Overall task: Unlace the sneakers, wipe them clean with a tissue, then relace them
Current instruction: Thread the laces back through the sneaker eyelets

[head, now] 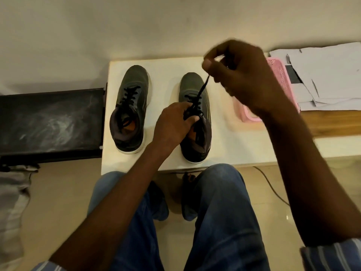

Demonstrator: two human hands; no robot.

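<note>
- Sitting close: blue denim knees at a smooth white table (230, 145) on glossy tiled floor.
- Left hand (173, 122) grips the right sneaker (197, 133) at its laced throat.
- Right hand (242, 75), raised, pinches the flat black lace (203, 89), taut, rising from that shoe.
- Left sneaker (130, 110): dark knit, white sole, laced, just beside.
- No readable branding.
- Beyond: pink perforated basket (277, 69), papers (328, 75), plain wall.
</note>
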